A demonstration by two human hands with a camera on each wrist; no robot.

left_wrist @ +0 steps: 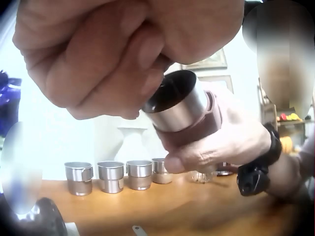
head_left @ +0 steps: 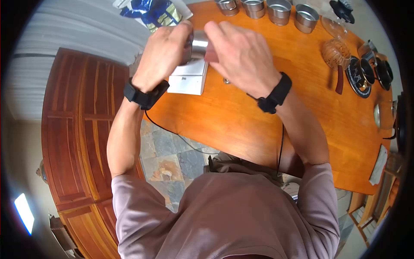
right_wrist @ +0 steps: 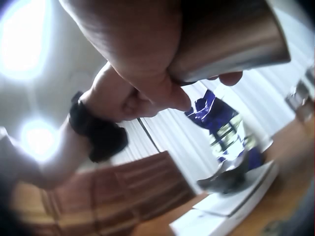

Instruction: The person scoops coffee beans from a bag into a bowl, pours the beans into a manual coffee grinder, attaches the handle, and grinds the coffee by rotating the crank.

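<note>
A metal cylinder with a brown sleeve [left_wrist: 189,137] is held tilted above the table by the right hand [head_left: 243,54], its fingers and thumb wrapped round the sleeve. The dark open mouth [left_wrist: 172,93] faces the left hand [head_left: 161,54]. Curled left fingers [left_wrist: 106,73] lie at the rim; whether they pinch anything is hidden. Beneath the hands stands a white box-like device [head_left: 186,84], with a dark, curved dish [right_wrist: 226,181] on it in the right wrist view.
Several metal cups [head_left: 279,11] line the far edge. A blue bag [head_left: 157,13] stands at the far left. To the right are a glass vessel with a wooden handle [head_left: 339,80] and black cups [head_left: 366,71]. A cable [head_left: 172,131] hangs from the left wrist.
</note>
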